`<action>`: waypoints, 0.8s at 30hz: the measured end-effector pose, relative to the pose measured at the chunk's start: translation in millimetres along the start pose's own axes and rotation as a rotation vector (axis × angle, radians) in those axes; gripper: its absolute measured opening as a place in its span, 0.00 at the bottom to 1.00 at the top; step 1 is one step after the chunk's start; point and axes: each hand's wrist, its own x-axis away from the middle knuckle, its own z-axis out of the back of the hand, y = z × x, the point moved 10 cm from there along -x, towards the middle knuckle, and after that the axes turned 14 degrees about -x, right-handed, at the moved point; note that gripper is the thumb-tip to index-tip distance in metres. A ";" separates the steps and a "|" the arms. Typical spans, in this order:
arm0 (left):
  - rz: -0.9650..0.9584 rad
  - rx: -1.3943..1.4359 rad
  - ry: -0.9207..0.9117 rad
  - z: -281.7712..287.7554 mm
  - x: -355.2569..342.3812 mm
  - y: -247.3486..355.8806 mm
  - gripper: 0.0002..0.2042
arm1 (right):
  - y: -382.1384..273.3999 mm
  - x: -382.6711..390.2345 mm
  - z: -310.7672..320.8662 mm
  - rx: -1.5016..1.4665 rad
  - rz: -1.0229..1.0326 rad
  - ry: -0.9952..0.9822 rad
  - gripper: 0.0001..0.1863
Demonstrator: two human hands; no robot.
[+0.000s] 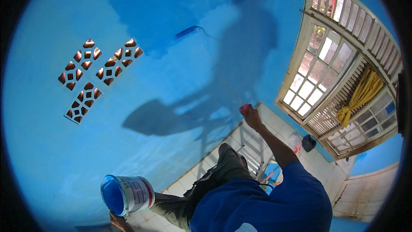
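Note:
My right hand (251,115) is closed on a red grip of a paint roller (186,32), whose blue roller head rests at the upper wall beside a darker blue painted patch (137,4). The pole between them is faint against the wall. My left hand (119,220) is at the bottom left, under a white bucket (139,193) of blue paint, its fingers curled at the bucket's base and partly hidden. My shadow falls across the lighter blue wall (51,146), reaching over the area around the roller.
Perforated vent blocks (83,53) pierce the wall at left. A barred window (309,73) with a yellow curtain (360,94) is at right. Below are white tiles (270,120), a metal ladder (253,163) under me and a dark bag (309,143) beside a clear plastic item.

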 end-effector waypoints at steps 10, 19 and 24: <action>0.101 0.168 0.029 -10.2 35.7 71.0 0.21 | -5.8 -72.6 29.0 0.190 0.020 -0.047 0.24; 0.027 -0.122 -0.053 5.8 24.3 63.8 0.20 | -24.6 -83.2 23.8 0.003 0.098 -0.085 0.22; 0.119 -0.053 -0.004 3.0 32.0 63.1 0.21 | 4.9 -63.8 5.5 0.110 0.202 -0.069 0.23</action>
